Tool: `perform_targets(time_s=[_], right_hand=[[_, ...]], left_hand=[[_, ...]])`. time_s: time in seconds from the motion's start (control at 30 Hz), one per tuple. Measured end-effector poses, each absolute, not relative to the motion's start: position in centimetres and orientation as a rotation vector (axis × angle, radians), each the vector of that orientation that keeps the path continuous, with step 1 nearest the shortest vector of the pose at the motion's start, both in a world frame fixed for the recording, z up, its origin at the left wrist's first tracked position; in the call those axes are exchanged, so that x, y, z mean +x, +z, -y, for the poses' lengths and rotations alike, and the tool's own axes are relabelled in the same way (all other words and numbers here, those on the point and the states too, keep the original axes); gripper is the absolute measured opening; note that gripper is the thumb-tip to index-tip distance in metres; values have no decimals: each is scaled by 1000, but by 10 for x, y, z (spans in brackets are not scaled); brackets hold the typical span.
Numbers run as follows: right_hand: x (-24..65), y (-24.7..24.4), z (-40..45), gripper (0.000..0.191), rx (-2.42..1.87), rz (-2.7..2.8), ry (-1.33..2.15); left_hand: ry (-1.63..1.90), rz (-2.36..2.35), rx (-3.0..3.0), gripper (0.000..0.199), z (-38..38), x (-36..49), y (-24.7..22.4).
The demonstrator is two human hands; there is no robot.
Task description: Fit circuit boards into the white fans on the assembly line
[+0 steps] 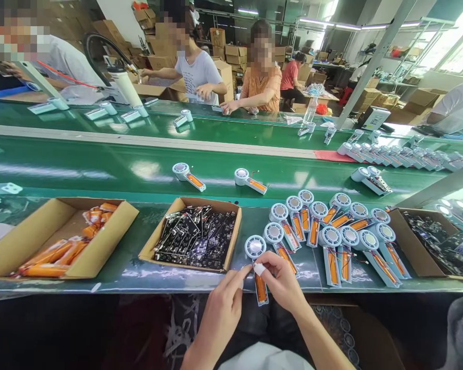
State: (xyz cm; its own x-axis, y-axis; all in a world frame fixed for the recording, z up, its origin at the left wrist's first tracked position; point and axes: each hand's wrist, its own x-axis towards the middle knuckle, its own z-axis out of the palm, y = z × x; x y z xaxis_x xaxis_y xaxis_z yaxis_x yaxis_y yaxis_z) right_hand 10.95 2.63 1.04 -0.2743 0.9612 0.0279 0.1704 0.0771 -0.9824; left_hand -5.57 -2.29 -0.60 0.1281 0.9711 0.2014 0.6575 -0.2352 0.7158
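A light-blue fan unit [255, 246] with a round head and an orange battery in its handle lies at the table's front edge, its handle pointing toward me. My left hand [227, 295] touches it from the left, fingers pressed together near the neck. On the other side my right hand [280, 280], a white cover on one finger, pinches at the top of the handle. What the fingertips hold there is too small to make out. Several similar fan units [330, 236] with orange batteries and thin wires are gathered just to the right.
A cardboard box of black circuit boards [236, 239] stands left of centre, a box of orange batteries [127, 213] farther left, another board box [403, 231] at right. Beyond, a green conveyor [81, 164] carries fan units. People work across it; a metal post slants at right.
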Motion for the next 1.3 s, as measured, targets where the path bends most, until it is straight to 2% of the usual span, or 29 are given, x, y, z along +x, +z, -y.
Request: perform_targets(time_s=[0.3,0.63,0.77,0.97,1.3], right_hand=[[106,13,-21,25,-1259,2096,634],[99,29,-21,18,-1457,2314,456],[98,20,-23,20,-1371,2213,540],[110,8,-31,32,-1160,2035,813],[110,17,-34,24,-1152,1939,930]], left_hand=[[1062,-1650,1561,31,23,-54,-9],[1349,-1707,1994,31,32,-37,-24],[1369,-1700,2017,32,29,-38,-21],[1174,-1536,1762,31,16,-57,-1],[1093,-1422,1603,28,10,-65,-3]])
